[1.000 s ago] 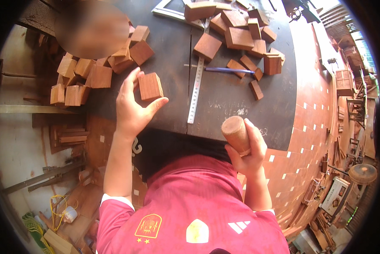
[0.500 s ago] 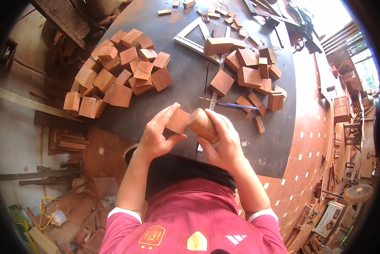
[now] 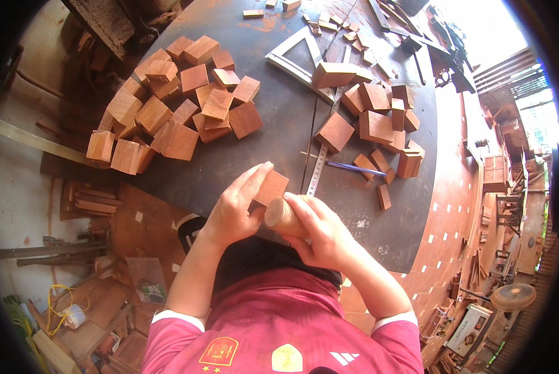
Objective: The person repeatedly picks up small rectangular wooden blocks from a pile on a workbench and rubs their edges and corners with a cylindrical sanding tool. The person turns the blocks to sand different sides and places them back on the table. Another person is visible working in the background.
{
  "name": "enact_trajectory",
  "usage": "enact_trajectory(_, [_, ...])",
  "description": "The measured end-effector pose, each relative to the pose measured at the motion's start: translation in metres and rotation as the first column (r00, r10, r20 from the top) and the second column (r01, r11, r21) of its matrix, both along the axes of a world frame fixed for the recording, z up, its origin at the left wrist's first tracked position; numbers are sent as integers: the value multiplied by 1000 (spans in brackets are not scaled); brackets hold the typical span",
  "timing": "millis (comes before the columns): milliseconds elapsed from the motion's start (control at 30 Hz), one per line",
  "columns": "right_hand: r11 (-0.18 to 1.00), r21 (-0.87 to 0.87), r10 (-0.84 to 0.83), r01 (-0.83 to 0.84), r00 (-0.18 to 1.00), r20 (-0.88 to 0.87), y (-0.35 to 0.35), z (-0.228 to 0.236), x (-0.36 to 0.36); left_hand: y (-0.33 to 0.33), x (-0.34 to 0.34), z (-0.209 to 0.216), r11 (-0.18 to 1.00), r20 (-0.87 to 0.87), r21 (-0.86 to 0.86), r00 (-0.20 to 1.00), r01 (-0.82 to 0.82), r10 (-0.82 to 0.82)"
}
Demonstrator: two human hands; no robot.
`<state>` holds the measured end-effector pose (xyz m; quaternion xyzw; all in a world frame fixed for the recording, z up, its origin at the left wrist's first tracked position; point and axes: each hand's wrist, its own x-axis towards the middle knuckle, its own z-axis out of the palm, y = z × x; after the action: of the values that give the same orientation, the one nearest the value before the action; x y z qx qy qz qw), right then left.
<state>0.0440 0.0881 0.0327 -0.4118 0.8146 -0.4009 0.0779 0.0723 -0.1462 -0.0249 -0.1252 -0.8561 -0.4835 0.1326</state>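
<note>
As the left hand pinches a block and the right hand a cylinder by the table's near edge, slack grips could drop either.

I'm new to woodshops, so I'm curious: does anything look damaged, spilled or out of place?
The held block and cylinder show no clear damage. The blocks at left lie untidily jumbled, some tilted, and a reddish patch, perhaps sawdust, marks the far end of the dark tabletop.

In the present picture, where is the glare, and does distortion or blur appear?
In the head view, glare whitens the upper right; head view: the right edge of the tabletop bows outward; head view: the held block looks fairly sharp.
</note>
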Motion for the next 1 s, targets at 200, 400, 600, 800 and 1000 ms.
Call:
enact_trajectory(200, [992, -84, -94, 92, 995, -29, -5, -11, -3, -2, -3, 0, 1000, -27, -15, 1000, 8, -8])
enact_trajectory(400, [970, -84, -231, 227, 972, -37, 3, -21, -21, 0, -1, 3, 1000, -25, 14, 1000, -11, 12])
enact_trajectory(600, [983, -103, -161, 153, 983, -84, -5, -15, -5, 1, 3, 1, 1000, -3, 16, 1000, -7, 7])
enact_trajectory(800, [994, -100, -48, 49, 999, 12, -9, -5, 6, -1, 0, -3, 1000, -13, -3, 1000, -13, 13])
enact_trajectory(1000, [977, -131, -175, 166, 983, -58, -21, -13, 4, -3, -1, -3, 1000, -29, -12, 999, 15, -15])
